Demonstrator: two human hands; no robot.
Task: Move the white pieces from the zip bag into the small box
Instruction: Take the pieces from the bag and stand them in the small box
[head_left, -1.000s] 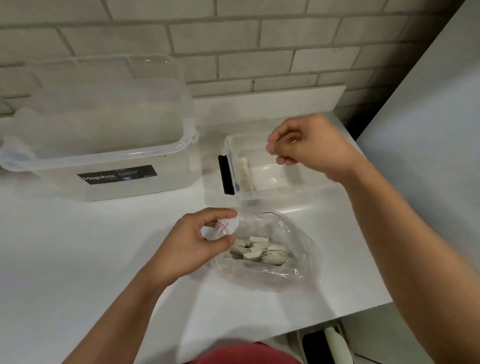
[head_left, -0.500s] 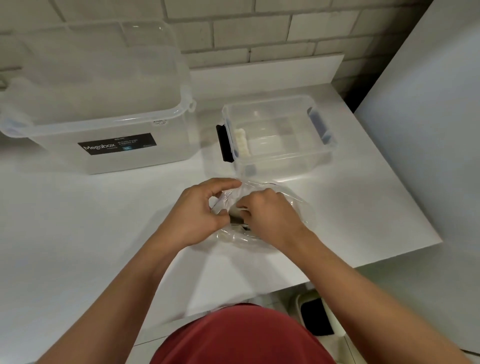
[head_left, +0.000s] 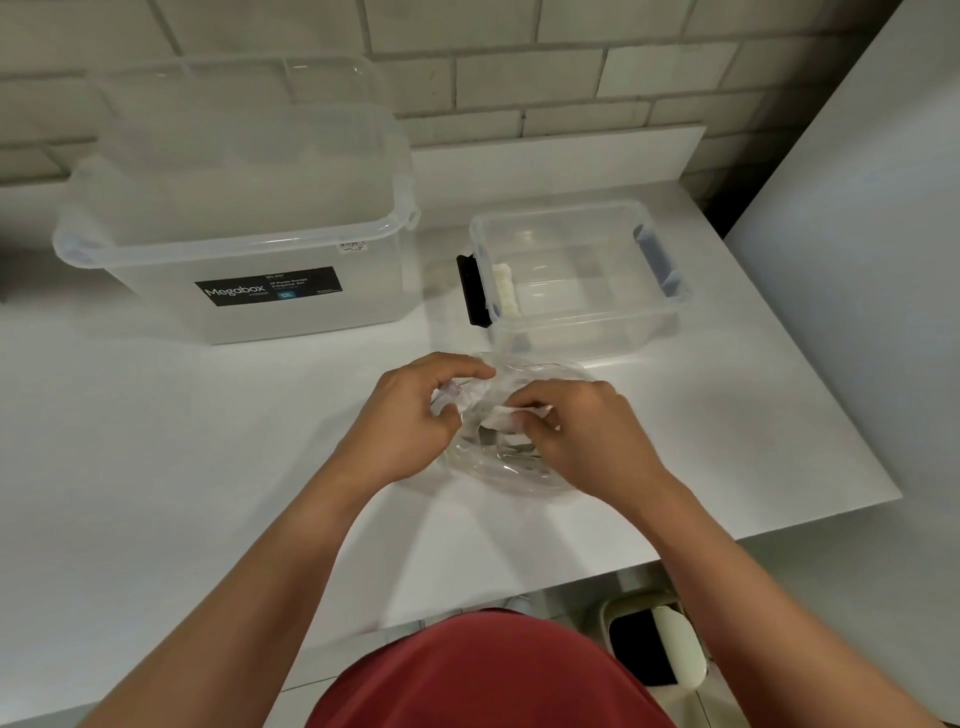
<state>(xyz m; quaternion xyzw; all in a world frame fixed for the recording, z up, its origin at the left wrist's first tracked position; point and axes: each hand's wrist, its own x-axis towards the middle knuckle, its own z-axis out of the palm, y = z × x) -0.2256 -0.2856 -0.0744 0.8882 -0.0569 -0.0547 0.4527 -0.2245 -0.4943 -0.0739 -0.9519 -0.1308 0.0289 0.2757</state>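
The zip bag (head_left: 519, 475) lies on the white table (head_left: 182, 467) just in front of the small box (head_left: 587, 314), its far edge nearly touching the box's near wall. The left hand (head_left: 410, 415) grips the bag's mouth, thumb and fingers curled on the bunched plastic; the right hand (head_left: 582, 431) reaches into the opening with curled fingers and pinches a white piece (head_left: 511, 414) at the fingertips; what else the bag holds is mostly hidden under that hand.

The small box stands open-topped, with a few white pieces (head_left: 506, 291) lined along its left wall and the rest of its floor bare; a black clip (head_left: 472, 296) hangs on its left end and a blue clip (head_left: 657, 260) on its right. The way from bag to box runs straight ahead, with only the box's near rim between them.

The table's right edge runs diagonally close to the small box's right end; the forearms cross its near edge; broad bare table spreads to the left of the hands.

To the left, near the small box but apart from it, stands a large box (head_left: 249, 249) of clear plastic with a dark label (head_left: 270, 292); a narrow strip of table separates the two. A brick wall (head_left: 519, 62) closes the far side; a pale panel (head_left: 857, 260) rises on the right beyond the edge; a bin (head_left: 660, 644) sits on the floor below the near edge.
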